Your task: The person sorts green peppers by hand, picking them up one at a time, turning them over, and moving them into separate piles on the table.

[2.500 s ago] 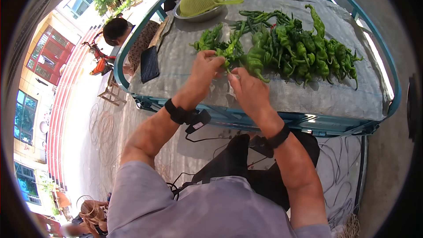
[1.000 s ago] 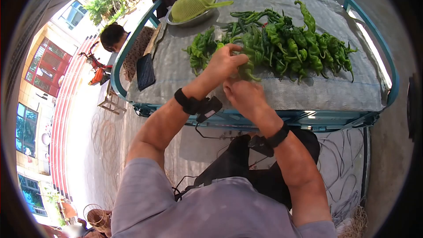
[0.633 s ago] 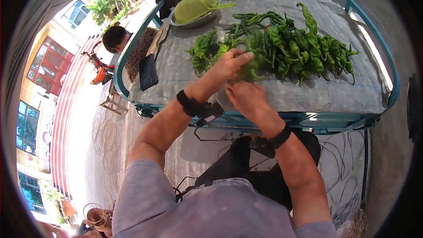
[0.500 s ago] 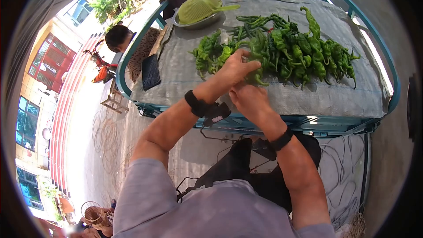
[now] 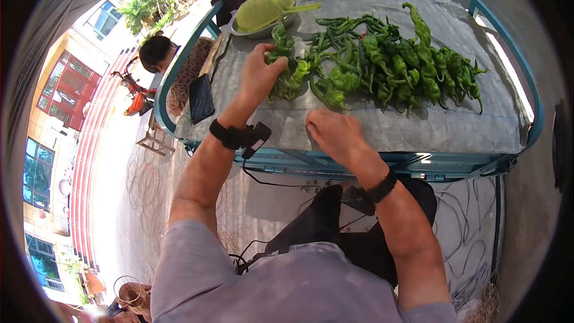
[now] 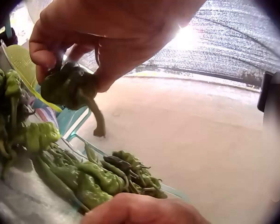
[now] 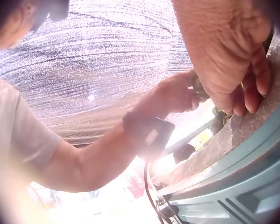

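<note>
In the head view my left hand (image 5: 259, 73) grips a twisted green pepper (image 5: 281, 42) above the small pile at the left. The left wrist view shows the same pepper (image 6: 67, 86) pinched between thumb and fingers, its stem hanging down. Below it lie other green peppers (image 5: 291, 81) of that small pile. My right hand (image 5: 339, 134) stays low at the front of the grey sheet, fingers curled downward; I cannot tell whether anything is between its fingertips. Just beyond it, a larger heap of green peppers (image 5: 412, 63) spreads to the right.
A grey woven sheet (image 5: 472, 125) covers the teal cart bed, which has a raised rail (image 5: 534, 90). A metal bowl with a yellow-green strainer (image 5: 263, 12) stands at the back left. A dark phone (image 5: 201, 98) lies near the left edge, where another person (image 5: 188, 69) sits outside the rail.
My left hand has moved from beside the right hand, left and away to the small pile, and now holds a pepper. My right hand has barely moved.
</note>
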Tool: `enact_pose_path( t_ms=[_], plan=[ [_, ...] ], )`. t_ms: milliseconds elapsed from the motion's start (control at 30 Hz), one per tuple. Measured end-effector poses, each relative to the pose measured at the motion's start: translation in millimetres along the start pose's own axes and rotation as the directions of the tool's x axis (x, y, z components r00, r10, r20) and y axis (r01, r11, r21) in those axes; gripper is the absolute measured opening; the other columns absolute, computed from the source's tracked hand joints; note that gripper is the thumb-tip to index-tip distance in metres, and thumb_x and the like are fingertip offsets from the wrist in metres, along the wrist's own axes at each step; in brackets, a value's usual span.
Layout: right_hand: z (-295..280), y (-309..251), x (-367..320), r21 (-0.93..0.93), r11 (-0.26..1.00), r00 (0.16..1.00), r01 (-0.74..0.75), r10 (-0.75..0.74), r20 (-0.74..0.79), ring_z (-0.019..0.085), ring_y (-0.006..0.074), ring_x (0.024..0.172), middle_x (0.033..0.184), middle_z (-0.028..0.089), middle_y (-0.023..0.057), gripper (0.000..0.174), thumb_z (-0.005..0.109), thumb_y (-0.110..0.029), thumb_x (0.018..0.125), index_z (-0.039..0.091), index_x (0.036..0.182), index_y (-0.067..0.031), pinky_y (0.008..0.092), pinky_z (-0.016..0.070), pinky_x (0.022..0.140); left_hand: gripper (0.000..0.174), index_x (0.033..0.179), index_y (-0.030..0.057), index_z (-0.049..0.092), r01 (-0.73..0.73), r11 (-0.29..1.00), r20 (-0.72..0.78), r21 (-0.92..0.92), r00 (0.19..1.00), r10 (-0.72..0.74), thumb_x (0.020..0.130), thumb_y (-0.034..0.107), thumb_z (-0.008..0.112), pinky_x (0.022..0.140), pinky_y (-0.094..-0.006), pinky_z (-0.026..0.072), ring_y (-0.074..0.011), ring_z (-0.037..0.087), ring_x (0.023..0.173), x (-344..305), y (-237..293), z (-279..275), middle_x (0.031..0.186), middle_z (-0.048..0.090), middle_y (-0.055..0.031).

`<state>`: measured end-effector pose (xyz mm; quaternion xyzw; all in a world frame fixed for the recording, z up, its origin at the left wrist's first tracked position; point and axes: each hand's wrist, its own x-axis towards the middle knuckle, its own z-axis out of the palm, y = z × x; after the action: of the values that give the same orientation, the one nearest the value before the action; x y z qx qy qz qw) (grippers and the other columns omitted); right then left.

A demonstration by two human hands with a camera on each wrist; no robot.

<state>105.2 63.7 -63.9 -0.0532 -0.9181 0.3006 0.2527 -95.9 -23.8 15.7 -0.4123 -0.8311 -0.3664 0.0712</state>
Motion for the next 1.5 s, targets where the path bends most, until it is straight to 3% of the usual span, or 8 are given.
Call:
enact_pose_path(
  t_ms=[167, 267, 467, 567, 767, 967, 1300, 1500],
  plan=[
    [1, 0, 0, 0.004, 1.0, 1.0, 0.001, -0.001, -0.013, 0.068, 0.0358, 0.082, 0.09, 0.067, 0.0126, 0.011, 0.053, -0.017, 0.095, 0.059, 0.091, -0.0084, 0.0479, 0.0531, 0.071, 0.048, 0.115, -0.0011, 0.068, -0.274, 0.909, 0.101, 0.314, 0.962, 0.255, 0.082, 0.032, 0.075, 0.091, -0.0484, 0.0476, -0.0415, 0.061, 0.1, -5, -17, 9, 0.104, 0.066, -0.0258],
    [2, 1, 0, -0.006, 1.0, 0.999, 0.027, -0.027, -0.044, 0.068, 0.0352, 0.08, 0.087, 0.067, 0.0115, 0.011, 0.053, -0.017, 0.094, 0.059, 0.09, -0.0086, 0.048, 0.0534, 0.069, 0.042, 0.121, 0.0053, 0.065, -0.304, 0.912, 0.008, 0.274, 0.949, 0.314, 0.085, 0.024, 0.074, 0.098, -0.0434, 0.0429, -0.0362, 0.054, 0.115, -19, 9, 17, 0.116, 0.06, -0.019],
    [-15, 0, -4, -0.069, 0.995, 0.99, 0.073, -0.064, 0.122, 0.067, 0.0343, 0.067, 0.078, 0.069, 0.0099, 0.015, 0.061, -0.023, 0.089, 0.063, 0.081, -0.0104, 0.0451, 0.0523, 0.061, 0.037, 0.114, 0.0063, 0.064, -0.632, 0.757, 0.404, 0.167, 0.744, 0.532, 0.078, 0.01, 0.071, 0.098, -0.0421, 0.0438, -0.0332, 0.054, 0.116, -34, 41, 30, 0.115, 0.064, -0.0112],
    [-37, 2, -8, -0.105, 0.994, 0.995, 0.025, -0.034, -0.089, 0.067, 0.0335, 0.066, 0.076, 0.068, 0.0109, 0.017, 0.065, -0.026, 0.087, 0.064, 0.078, -0.0109, 0.044, 0.052, 0.06, 0.034, 0.113, 0.0067, 0.064, -0.597, 0.79, 0.351, 0.139, 0.776, 0.524, 0.079, 0.006, 0.068, 0.096, -0.0424, 0.0447, -0.0327, 0.055, 0.115, -31, 32, 39, 0.11, 0.066, -0.0105],
    [-71, 16, -11, -0.234, 0.932, 0.937, -0.277, 0.209, -0.28, 0.068, 0.0304, 0.066, 0.07, 0.067, 0.0067, 0.025, 0.07, -0.035, 0.088, 0.063, 0.085, -0.0103, 0.0393, 0.0502, 0.058, 0.025, 0.107, 0.0053, 0.064, -0.286, 0.947, 0.149, 0.147, 0.953, 0.265, 0.082, 0.005, 0.063, 0.083, -0.0402, 0.0506, -0.0303, 0.065, 0.097, -47, 40, 32, 0.099, 0.069, -0.0131],
    [-48, 26, -13, -0.281, 0.937, 0.971, -0.208, 0.162, -0.178, 0.069, 0.0324, 0.072, 0.074, 0.069, 0.0088, 0.024, 0.066, -0.033, 0.092, 0.063, 0.087, -0.0091, 0.0424, 0.0509, 0.062, 0.016, 0.103, 0.0021, 0.064, 0.024, 0.993, 0.432, -0.114, 0.902, 0.028, 0.09, 0.009, 0.059, 0.068, -0.0341, 0.0516, -0.0217, 0.068, 0.073, -84, 52, 22, 0.088, 0.069, -0.0105],
    [-24, 13, -4, -0.173, 0.945, 0.946, -0.278, 0.238, -0.22, 0.068, 0.0354, 0.07, 0.073, 0.069, 0.0134, 0.028, 0.056, -0.034, 0.099, 0.061, 0.085, -0.0102, 0.0471, 0.0519, 0.06, 0.038, 0.11, 0.0015, 0.054, 0.581, 0.649, 0.629, -0.491, 0.752, -0.197, 0.104, 0.039, 0.054, 0.056, -0.0218, 0.0465, -0.0117, 0.067, 0.074, -79, 52, 40, 0.098, 0.064, -0.0061],
    [-20, 6, -2, 0.057, 0.942, 0.933, -0.33, 0.335, -0.132, 0.067, 0.0379, 0.071, 0.074, 0.069, 0.0132, 0.03, 0.052, -0.036, 0.101, 0.061, 0.087, -0.0104, 0.0494, 0.0517, 0.061, 0.034, 0.109, 0.0037, 0.047, 0.538, 0.562, 0.479, -0.628, 0.837, -0.266, 0.102, 0.035, 0.06, 0.058, -0.0234, 0.0465, -0.0104, 0.062, 0.074, -81, 48, 57, 0.091, 0.058, -0.0032]
  ],
)
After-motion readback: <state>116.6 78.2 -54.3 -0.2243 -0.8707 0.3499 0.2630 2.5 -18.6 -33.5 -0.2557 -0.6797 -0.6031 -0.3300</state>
